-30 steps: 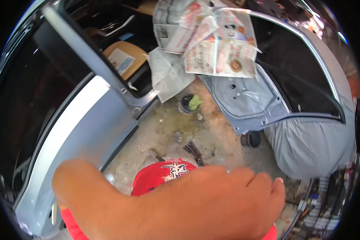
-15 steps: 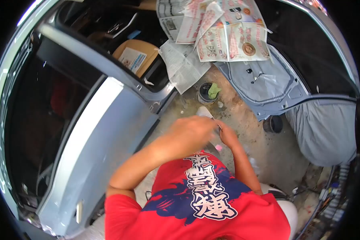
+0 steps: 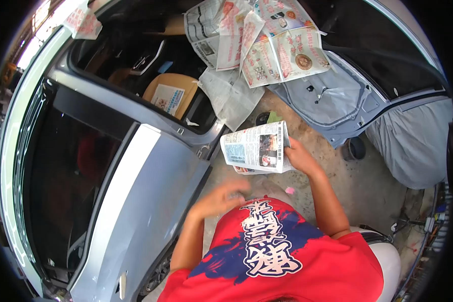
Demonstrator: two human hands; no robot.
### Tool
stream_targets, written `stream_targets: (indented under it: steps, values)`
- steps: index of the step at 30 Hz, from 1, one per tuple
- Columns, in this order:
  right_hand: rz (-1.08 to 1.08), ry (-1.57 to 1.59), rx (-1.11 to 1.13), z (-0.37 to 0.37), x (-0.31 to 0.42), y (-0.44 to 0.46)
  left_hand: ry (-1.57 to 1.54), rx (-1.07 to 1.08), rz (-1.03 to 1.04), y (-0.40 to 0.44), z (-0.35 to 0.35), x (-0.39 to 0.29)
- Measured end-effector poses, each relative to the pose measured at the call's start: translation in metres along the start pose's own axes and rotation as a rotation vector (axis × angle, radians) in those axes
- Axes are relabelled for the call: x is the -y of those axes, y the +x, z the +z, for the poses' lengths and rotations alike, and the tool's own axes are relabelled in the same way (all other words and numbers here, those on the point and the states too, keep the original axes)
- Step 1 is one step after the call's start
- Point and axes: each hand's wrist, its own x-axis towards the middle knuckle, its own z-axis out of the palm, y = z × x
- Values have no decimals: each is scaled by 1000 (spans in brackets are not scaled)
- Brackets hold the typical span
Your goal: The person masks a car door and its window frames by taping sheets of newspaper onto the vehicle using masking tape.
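We see a folded white newspaper with black print (image 3: 251, 147) held up over the stained grey concrete floor (image 3: 377, 196), between the silver-blue car side (image 3: 146, 191) on the left and the opened grey-blue car door (image 3: 322, 95) on the right. Its long axis runs roughly from left to right across our view, the right end a little higher along the far edge, and the loose end points towards the car side. The printed face is turned up to us: columns of small text, a blue-tinted block near the middle, colour photographs towards the right, and a bold headline strip running along that right edge. Further layers peep out beneath the near edge.

Our right hand (image 3: 303, 157) grips the paper's right end, its fingers closed on it and partly hidden behind. Our left hand (image 3: 220, 199) is blurred, lower and apart from the paper, near the red printed T-shirt (image 3: 337, 267); its fingers look loosely curled, but we cannot tell whether they hold anything.
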Motion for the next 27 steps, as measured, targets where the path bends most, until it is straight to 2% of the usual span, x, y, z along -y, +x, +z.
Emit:
stream_targets:
  steps: [1,2,4,5,10,12,13,15,16,18,19,21,23,27]
  values:
    - [-67,-45,-48,1,-15,0,-163,178,99,-2,9,-29]
    - [-52,-143,-67,1,-18,-5,-358,308,292,-4,15,-57]
    - [-16,-341,-93,6,-24,-12,-380,498,712,-2,12,-122]
    - [-42,-379,-87,6,-39,-11,-447,500,887,1,12,-151]
    - [62,-634,-94,13,-55,-27,-127,597,911,15,-13,-223]
    - [74,-666,-102,12,-68,-31,-194,588,895,19,-13,-219]
    - [80,-662,-106,12,-72,-35,-327,589,877,20,-10,-204]
    - [91,-645,-114,14,-85,-42,-750,478,835,22,4,-183]
    - [94,-638,-120,14,-93,-45,-1034,355,801,28,19,-175]
    - [115,-619,-134,11,-108,-52,-1268,238,645,30,30,-168]
    - [134,-606,-139,12,-112,-56,-1221,256,540,28,28,-165]
    - [182,-575,-148,15,-119,-62,-830,325,660,46,24,-154]
    - [241,-546,-153,16,-119,-68,-1201,434,866,51,43,-134]
    - [150,-593,-218,16,-147,-69,-1145,583,799,53,41,-132]
